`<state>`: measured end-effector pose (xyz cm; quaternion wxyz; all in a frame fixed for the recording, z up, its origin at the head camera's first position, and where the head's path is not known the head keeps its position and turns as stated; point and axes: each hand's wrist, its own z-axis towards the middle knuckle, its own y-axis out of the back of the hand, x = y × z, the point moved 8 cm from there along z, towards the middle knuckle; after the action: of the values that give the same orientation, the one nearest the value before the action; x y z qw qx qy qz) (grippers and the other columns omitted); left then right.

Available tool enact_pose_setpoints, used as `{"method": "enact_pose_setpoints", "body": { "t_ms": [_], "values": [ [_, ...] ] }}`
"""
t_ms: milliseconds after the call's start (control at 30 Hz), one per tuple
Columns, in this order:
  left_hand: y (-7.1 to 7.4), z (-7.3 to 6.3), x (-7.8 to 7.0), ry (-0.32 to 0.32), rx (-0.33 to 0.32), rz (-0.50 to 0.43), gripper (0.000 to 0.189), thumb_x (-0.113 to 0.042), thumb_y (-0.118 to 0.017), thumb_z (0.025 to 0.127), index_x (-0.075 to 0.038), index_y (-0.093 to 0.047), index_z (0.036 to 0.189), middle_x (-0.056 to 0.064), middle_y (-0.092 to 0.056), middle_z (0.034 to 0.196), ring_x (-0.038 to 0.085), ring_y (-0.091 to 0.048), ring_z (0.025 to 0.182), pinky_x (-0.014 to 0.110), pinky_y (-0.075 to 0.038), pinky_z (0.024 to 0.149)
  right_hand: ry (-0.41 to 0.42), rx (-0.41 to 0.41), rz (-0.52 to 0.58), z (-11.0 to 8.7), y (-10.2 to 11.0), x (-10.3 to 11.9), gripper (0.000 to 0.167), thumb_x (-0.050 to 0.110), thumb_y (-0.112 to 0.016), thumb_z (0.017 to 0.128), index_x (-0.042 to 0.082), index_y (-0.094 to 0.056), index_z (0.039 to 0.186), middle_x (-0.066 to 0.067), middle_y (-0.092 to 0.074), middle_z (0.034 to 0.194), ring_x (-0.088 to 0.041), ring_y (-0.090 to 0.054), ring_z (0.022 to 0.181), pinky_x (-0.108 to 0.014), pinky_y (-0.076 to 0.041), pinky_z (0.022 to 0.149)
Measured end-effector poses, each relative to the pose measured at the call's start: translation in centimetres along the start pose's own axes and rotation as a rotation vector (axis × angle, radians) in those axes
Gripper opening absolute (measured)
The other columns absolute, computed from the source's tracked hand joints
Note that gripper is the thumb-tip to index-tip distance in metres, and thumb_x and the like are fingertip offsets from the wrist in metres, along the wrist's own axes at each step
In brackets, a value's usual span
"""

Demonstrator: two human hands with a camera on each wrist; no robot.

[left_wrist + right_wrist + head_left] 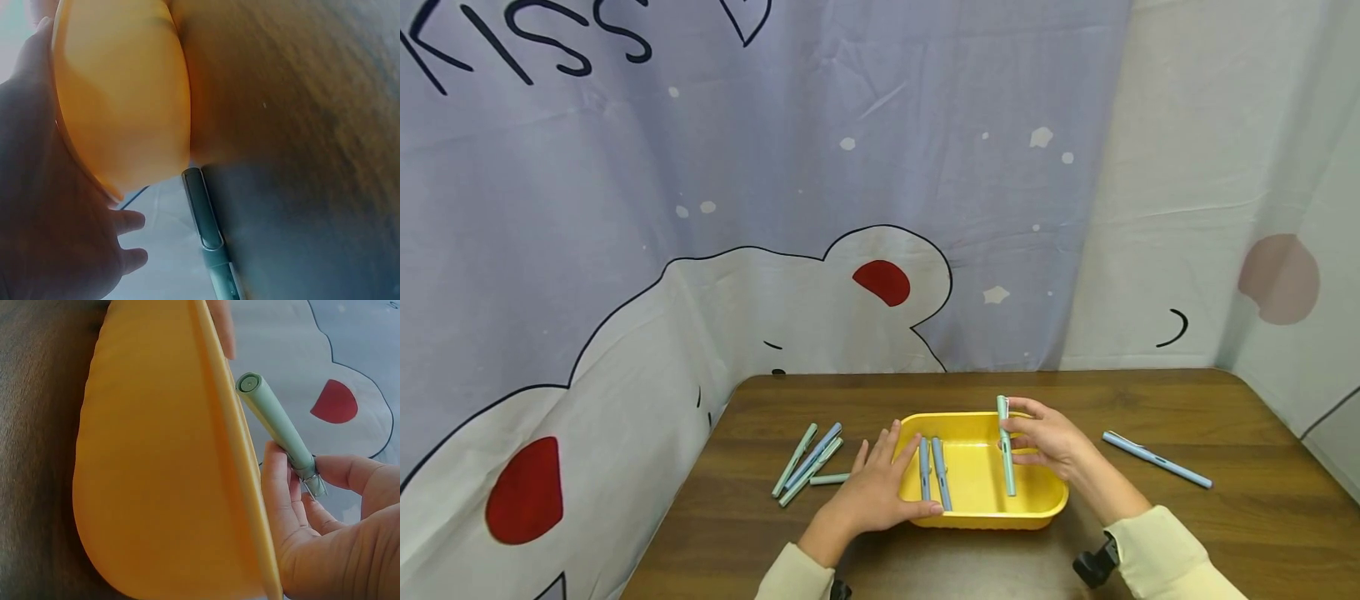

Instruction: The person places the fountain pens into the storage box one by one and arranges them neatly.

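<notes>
A yellow tray (981,521) sits on the table, with two blue pens (938,475) lying at its left end. My left hand (880,487) rests on the tray's left end with fingers spread, its thumb along the front rim. Over the right half of the tray, my right hand (1048,437) pinches a pale green pen (1006,450) between thumb and fingers. In the right wrist view that pen (278,419) slants above the tray's rim, one end toward the camera. A green pen (203,212) lies beside the tray in the left wrist view.
Several green and blue pens (801,467) lie in a loose group left of the tray. One light blue pen (1157,460) lies alone to the right on the wooden table (1150,542). A printed curtain (880,167) hangs behind the table's back edge.
</notes>
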<state>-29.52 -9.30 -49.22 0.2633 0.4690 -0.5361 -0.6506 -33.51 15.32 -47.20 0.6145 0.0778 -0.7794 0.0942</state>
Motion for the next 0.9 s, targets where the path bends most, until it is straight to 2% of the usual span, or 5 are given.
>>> {"method": "enact_pose_setpoints", "body": {
  "t_ms": [400,900],
  "values": [
    [0.2,0.0,-0.1,0.008,-0.001,0.009,0.105,-0.080,-0.057,0.083,-0.022,-0.023,0.163,0.015,-0.006,0.170,0.038,-0.011,0.155,0.062,-0.009,0.122,-0.022,0.004,-0.008,0.6,-1.1,-0.9,0.060,0.011,-0.061,0.099,0.002,-0.036,0.152,-0.012,-0.066,0.101,-0.024,-0.071,0.087,-0.035,-0.060,0.072],
    [0.2,0.0,-0.2,0.014,0.004,-0.002,0.104,-0.079,-0.058,0.084,-0.021,-0.023,0.163,0.015,-0.006,0.170,0.038,-0.009,0.156,0.061,-0.008,0.122,-0.038,0.018,-0.004,1.0,-2.2,-1.8,0.060,0.010,-0.062,0.098,-0.002,-0.036,0.151,-0.007,-0.066,0.092,-0.021,-0.069,0.081,-0.033,-0.060,0.066]
  ]
}}
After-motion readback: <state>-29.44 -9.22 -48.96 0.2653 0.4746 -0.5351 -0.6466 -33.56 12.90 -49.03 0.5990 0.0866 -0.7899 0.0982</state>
